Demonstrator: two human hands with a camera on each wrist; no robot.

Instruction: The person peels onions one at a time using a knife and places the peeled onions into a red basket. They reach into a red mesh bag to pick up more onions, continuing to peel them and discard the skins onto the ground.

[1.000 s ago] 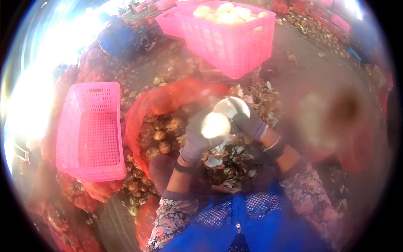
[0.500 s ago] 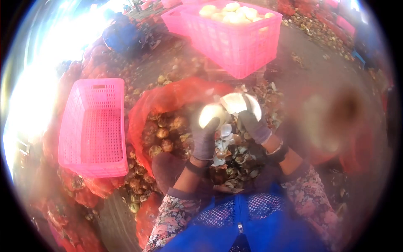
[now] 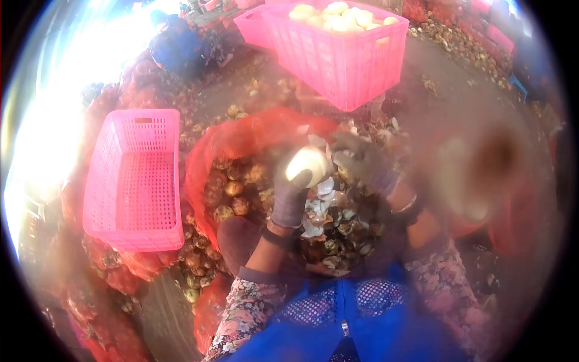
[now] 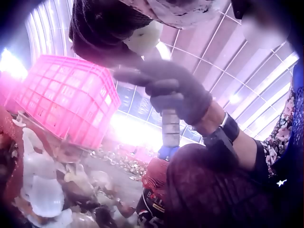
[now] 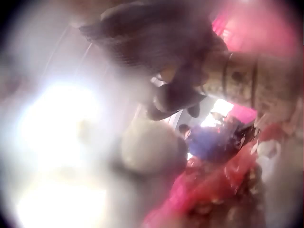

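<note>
My gloved left hand (image 3: 291, 194) grips a peeled white onion (image 3: 307, 164) above a pile of onion skins (image 3: 338, 232). The same onion (image 4: 145, 35) shows at the top of the left wrist view, under dark glove fingers. My gloved right hand (image 3: 365, 163) is blurred, just right of the onion and close to it. In the left wrist view, that right hand (image 4: 168, 90) curls round a grey tool handle (image 4: 170, 130); its blade is hidden. The right wrist view is very blurred, showing the glove (image 5: 156, 47), the handle (image 5: 237, 80) and the onion (image 5: 149, 147).
An open red mesh sack (image 3: 241, 139) of unpeeled onions (image 3: 232, 193) lies left of my hands. An empty pink crate (image 3: 136, 175) stands further left. A pink crate (image 3: 344, 60) of peeled onions stands ahead. A person in blue (image 3: 175, 48) is at the back left.
The white piece of skin that was at my right hand is gone from it. The right hand has swung and is now blurred. My left hand stays up with the onion.
</note>
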